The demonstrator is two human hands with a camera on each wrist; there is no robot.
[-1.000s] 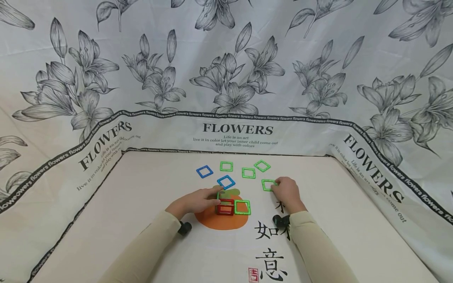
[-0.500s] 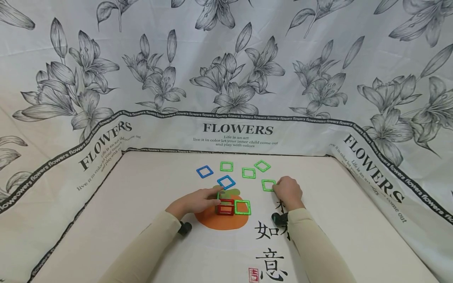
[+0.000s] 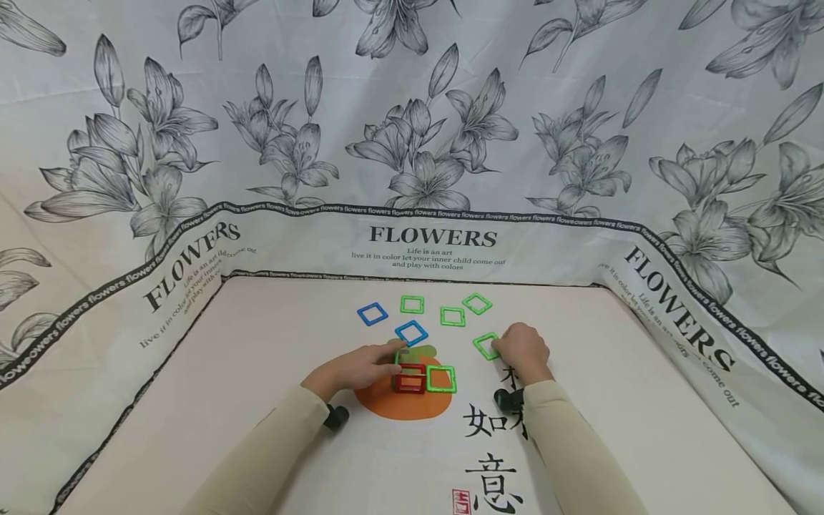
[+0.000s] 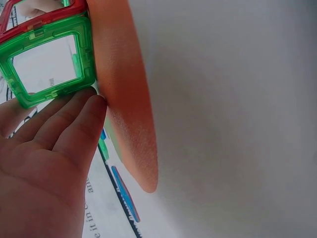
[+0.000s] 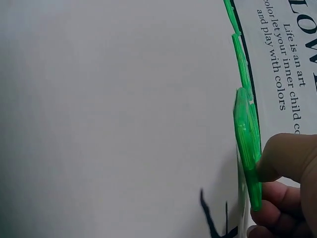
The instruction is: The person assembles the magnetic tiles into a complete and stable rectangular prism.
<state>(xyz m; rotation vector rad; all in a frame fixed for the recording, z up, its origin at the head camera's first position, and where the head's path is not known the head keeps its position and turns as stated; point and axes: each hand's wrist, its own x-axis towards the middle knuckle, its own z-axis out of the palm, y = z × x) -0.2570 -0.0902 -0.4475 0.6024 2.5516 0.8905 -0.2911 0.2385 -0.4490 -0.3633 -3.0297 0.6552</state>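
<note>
Pinching green square (image 5: 247, 144) by rim with right hand (image 3: 524, 354) | touching upright green frame (image 4: 85, 54) with left hand (image 3: 356, 366), near-straight fingers | likely light, stiff, slick; best held by edges

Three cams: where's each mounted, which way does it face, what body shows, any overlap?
Head: worn on the head, faces forward and down at the table and flowered cloth; shows both sleeves, left hand, right hand.
Left wrist: worn there, faces past the palm at a touched green frame and red frame; palm and fingers show.
Right wrist: worn there, faces along the table at a pinched green frame; part of right hand shows.
Shared: head and right wrist both show the pinched green frame and printed lettering.
</note>
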